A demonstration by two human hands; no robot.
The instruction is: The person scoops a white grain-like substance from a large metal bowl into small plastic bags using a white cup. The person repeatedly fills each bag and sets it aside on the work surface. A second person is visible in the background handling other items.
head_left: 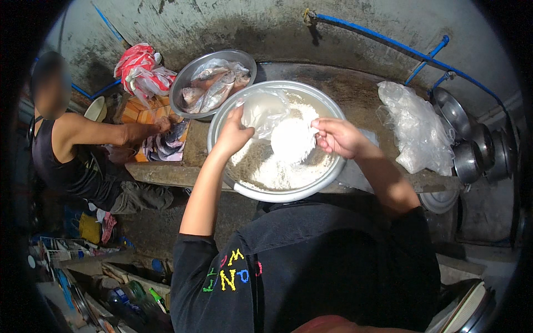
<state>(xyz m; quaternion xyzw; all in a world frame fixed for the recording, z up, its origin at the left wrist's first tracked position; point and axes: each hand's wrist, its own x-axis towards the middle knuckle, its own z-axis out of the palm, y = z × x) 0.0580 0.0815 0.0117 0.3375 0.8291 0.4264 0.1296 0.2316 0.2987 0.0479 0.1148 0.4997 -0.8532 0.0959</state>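
A wide metal basin [280, 194] of white powder [283, 178] stands in front of me. At its left side, my left hand [235, 134] has its fingers closed on a clear plastic bag [265, 111], which opens over the basin. My right hand [337, 137] pinches the edge of a round white thing [291, 140] over the powder. Its surface looks the same white as the powder, and I cannot make out its kind.
Behind to the left, a metal bowl [176, 94] holds several whole fish [219, 91]. Another person [72, 136] works at the left over fish pieces [166, 141] on a board. A filled clear plastic bag [413, 130] lies right, beside metal pots [469, 161]. Blue pipes [383, 39] run along the wall.
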